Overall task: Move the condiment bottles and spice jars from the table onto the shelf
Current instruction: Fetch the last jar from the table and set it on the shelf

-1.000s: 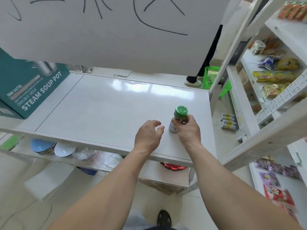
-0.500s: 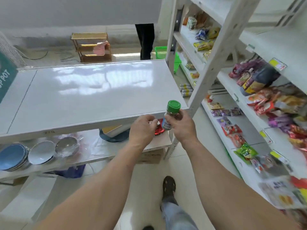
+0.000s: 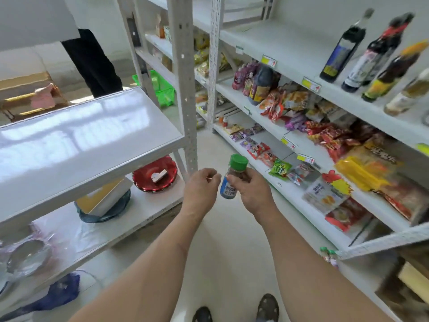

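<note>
Head view, item in transit: green-capped spice jar (image 3: 234,176), upright, gripped in right hand (image 3: 251,190) above the floor between table (image 3: 92,145) and shelf (image 3: 290,54). Left hand (image 3: 200,188) beside it, fingers curled, holding nothing. Sauce bottles (image 3: 362,52) already shelved; visible tabletop bare, so likely the last piece.
</note>
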